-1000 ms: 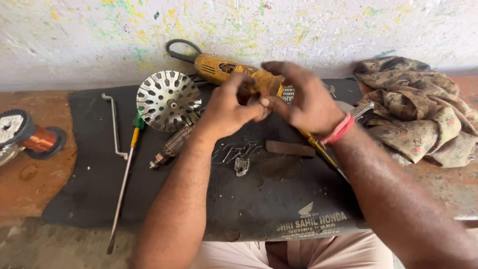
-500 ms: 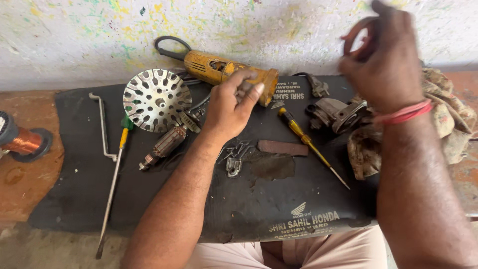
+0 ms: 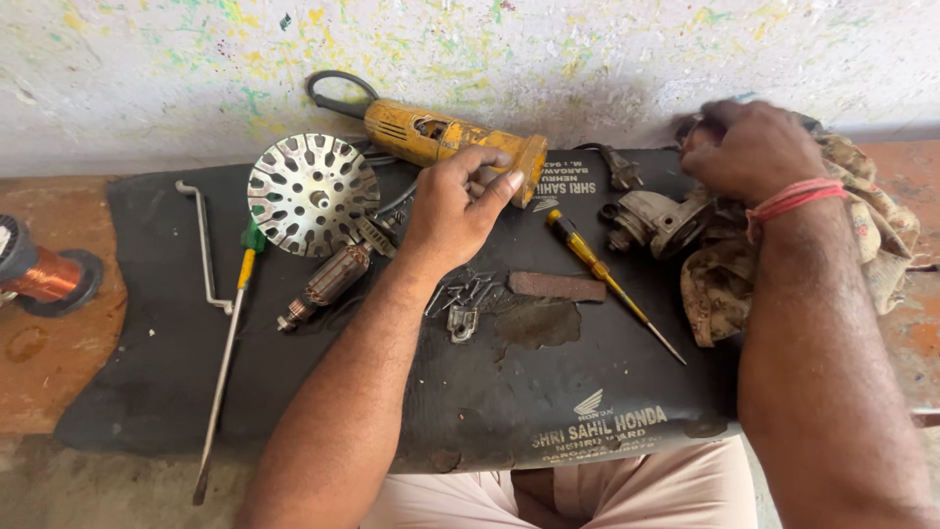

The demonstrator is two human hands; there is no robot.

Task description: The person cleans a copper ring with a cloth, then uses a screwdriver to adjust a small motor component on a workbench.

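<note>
My left hand (image 3: 455, 211) is curled around the front end of a yellow angle grinder body (image 3: 431, 132) that lies on a black rubber mat (image 3: 147, 372). My right hand (image 3: 754, 147), with a pink band on its wrist, rests knuckles-up on a camouflage cloth (image 3: 862, 225) at the right. Its fingers are hidden under the hand. Just left of that hand lies a grey metal gear housing (image 3: 656, 220). Between my hands lies a yellow-handled screwdriver (image 3: 597, 269).
A perforated metal fan disc (image 3: 311, 194), a copper-wound armature (image 3: 328, 284), a small pile of screws (image 3: 465, 294) and a brown flat strip (image 3: 556, 286) lie on the mat. A long green-handled screwdriver (image 3: 230, 338) and a bent rod (image 3: 204, 245) lie left. A copper wire spool (image 3: 39, 274) stands far left.
My right hand left the grinder, rose to the right, then came down onto the cloth. My left hand stayed at the grinder's front end.
</note>
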